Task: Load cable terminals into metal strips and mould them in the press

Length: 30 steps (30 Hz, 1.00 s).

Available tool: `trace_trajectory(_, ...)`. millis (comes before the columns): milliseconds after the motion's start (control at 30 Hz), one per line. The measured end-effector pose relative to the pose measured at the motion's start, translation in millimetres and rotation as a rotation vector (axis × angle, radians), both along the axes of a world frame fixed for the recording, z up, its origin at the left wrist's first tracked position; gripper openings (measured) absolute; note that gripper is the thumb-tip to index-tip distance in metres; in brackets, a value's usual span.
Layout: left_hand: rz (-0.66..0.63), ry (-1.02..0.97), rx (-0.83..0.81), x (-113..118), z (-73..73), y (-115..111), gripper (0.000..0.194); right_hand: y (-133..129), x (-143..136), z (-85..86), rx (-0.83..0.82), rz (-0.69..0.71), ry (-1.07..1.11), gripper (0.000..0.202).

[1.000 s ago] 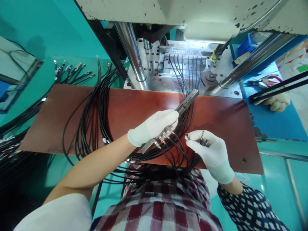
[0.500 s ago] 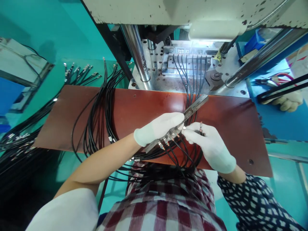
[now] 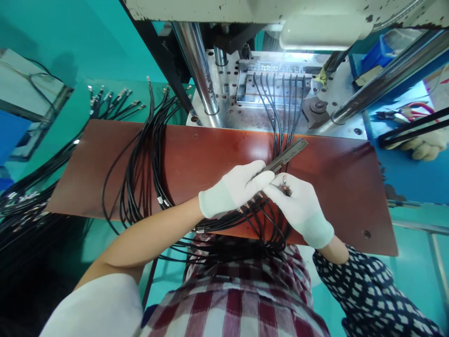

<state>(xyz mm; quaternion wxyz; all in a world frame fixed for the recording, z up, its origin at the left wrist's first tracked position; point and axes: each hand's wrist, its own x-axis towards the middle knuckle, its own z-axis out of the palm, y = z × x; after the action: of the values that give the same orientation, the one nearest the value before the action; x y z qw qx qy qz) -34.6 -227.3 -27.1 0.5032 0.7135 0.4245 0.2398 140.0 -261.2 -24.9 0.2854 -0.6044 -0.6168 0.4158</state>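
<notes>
A machine press (image 3: 245,10) stands across the top of the view, its steel bed plate (image 3: 231,114) carrying a slotted mould (image 3: 261,96) from which thin black leads (image 3: 280,124) run out. Butted before it, a reddish-brown board (image 3: 336,187) seems to serve as a ledge, taking the cables' weight. On its left side a black cable bundle (image 3: 157,154) lies draped across, perhaps kept there to leave the middle free. The gloved left hand (image 3: 236,187) is closed around a metal bar (image 3: 293,150), held aslant over the middle of the board, likely to steady it and present its lower edge, where copper-coloured cable ends (image 3: 251,201) show. The gloved right hand (image 3: 300,206) is mostly closed, thumb and forefinger brought together beside the left thumb; small metal pieces (image 3: 286,190) sit in its curled fingers, but what its fingertips pinch is hidden.
</notes>
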Motion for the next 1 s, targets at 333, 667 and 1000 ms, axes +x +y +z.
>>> trace_trajectory(333,-0.069,-0.272,-0.290,-7.9,0.8,7.5,0.050,-16.4,19.3,0.7,-0.103,-0.265,0.230,0.014)
trace_trajectory(667,-0.245,-0.348,-0.260,-9.8,-4.5,13.0,0.045,-7.7,12.5,8.7,0.024,0.038,0.042,0.039)
trace_trajectory(1000,-0.188,-0.167,-0.092,-5.9,-3.5,2.9,0.037,-3.2,7.5,7.5,-0.039,0.054,0.201,0.038)
